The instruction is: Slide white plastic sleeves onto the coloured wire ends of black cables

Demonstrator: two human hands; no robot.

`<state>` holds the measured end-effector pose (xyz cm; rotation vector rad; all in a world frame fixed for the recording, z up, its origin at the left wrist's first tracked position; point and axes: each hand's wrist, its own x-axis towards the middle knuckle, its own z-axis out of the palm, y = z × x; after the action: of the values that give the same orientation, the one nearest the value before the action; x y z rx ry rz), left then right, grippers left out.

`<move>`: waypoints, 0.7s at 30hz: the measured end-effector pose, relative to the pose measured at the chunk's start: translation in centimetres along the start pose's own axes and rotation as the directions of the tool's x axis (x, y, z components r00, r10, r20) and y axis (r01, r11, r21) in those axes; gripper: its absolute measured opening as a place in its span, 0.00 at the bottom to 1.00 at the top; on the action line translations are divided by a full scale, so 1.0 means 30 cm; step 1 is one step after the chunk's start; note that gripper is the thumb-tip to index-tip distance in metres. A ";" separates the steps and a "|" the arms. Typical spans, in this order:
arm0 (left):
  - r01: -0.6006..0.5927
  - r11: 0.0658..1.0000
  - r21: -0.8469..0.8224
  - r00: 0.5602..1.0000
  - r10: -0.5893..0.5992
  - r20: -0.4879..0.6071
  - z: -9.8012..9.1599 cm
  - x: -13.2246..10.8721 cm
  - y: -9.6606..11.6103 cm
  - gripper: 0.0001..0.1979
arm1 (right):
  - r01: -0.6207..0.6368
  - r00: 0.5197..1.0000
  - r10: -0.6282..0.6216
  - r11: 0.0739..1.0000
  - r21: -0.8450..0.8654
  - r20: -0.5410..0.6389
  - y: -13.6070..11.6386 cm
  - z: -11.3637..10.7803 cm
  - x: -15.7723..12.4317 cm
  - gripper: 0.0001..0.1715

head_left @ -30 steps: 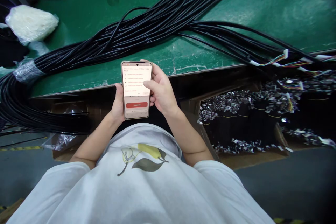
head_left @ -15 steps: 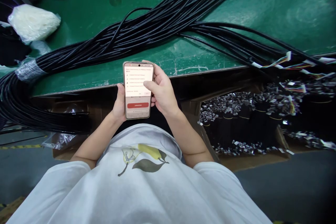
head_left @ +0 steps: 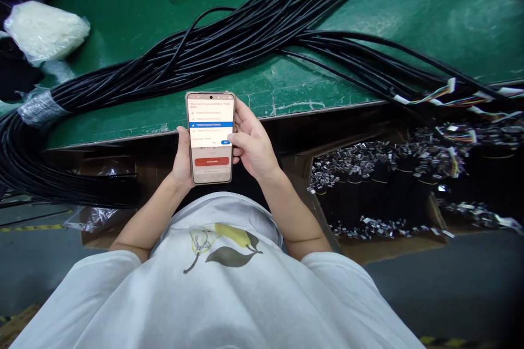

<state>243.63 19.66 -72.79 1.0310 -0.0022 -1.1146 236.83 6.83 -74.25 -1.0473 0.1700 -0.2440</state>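
With left hand (head_left: 182,162) and right hand (head_left: 257,148) closed around opposite long edges, holding a slim, tan-cased, lit rectangular smartphone (head_left: 210,138) at the near edge of the scuffed green surface (head_left: 292,92), with long axis pointing towards it and right thumb (head_left: 239,140) just beside the blue on-screen button (head_left: 225,142).

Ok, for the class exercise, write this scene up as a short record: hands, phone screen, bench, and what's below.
Left hand: holds the phone at its left side
Right hand: holds its right side, thumb beside a blue button
Screen: one row highlighted blue; red button lower down
Bench: green, with black cables across it
Below, right: cardboard box, small shiny pieces
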 end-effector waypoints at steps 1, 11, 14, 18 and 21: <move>-0.016 1.000 -0.004 1.000 0.016 -0.004 0.001 0.002 0.003 0.51 | 0.023 1.000 -0.023 1.000 -0.005 0.007 0.007 -0.002 -0.001 0.49; -0.114 0.991 -0.067 0.993 0.112 -0.026 0.005 0.007 0.008 0.46 | 0.073 0.997 -0.074 0.991 -0.114 -0.001 0.028 0.000 -0.002 0.48; -0.086 0.995 -0.054 0.996 0.086 -0.011 0.009 0.005 0.007 0.48 | 0.084 0.996 -0.085 0.989 -0.123 -0.006 0.034 0.001 0.000 0.48; -0.070 0.997 -0.042 0.998 0.070 -0.004 0.012 0.004 0.007 0.50 | 0.111 0.994 -0.113 0.984 -0.139 -0.006 0.043 0.002 0.003 0.49; -0.058 0.997 -0.051 0.998 0.057 -0.020 0.013 0.003 0.009 0.51 | 0.110 0.994 -0.112 0.985 -0.130 -0.015 0.043 0.004 0.003 0.50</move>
<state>243.69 19.35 -72.43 0.9894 0.0116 -1.0479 237.10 7.52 -75.30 -1.1845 0.1495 -0.3495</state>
